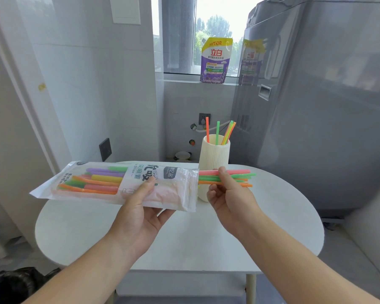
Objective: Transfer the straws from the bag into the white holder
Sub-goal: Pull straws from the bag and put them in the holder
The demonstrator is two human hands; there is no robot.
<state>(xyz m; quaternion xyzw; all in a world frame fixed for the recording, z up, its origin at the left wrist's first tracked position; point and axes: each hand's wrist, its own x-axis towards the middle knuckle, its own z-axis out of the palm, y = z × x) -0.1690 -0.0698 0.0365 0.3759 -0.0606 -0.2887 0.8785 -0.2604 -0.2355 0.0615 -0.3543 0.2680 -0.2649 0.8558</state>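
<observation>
The left hand [140, 207] gripped the bag [110, 183] level above the table [184, 238] while the right hand [226, 194] pinched a bundle of straws [235, 177] jutting from its mouth, in front of the white holder [214, 159] near the far edge. A straight sideways pull, then tipping upright, seemed best; room lay open rightward.

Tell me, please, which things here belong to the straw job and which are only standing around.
Job: straw bag in the left hand; bunch of straws held by the right hand; white holder with upright straws inside.
Lying about: detergent pouch on the windowsill; grey appliance; small dish behind the table.
</observation>
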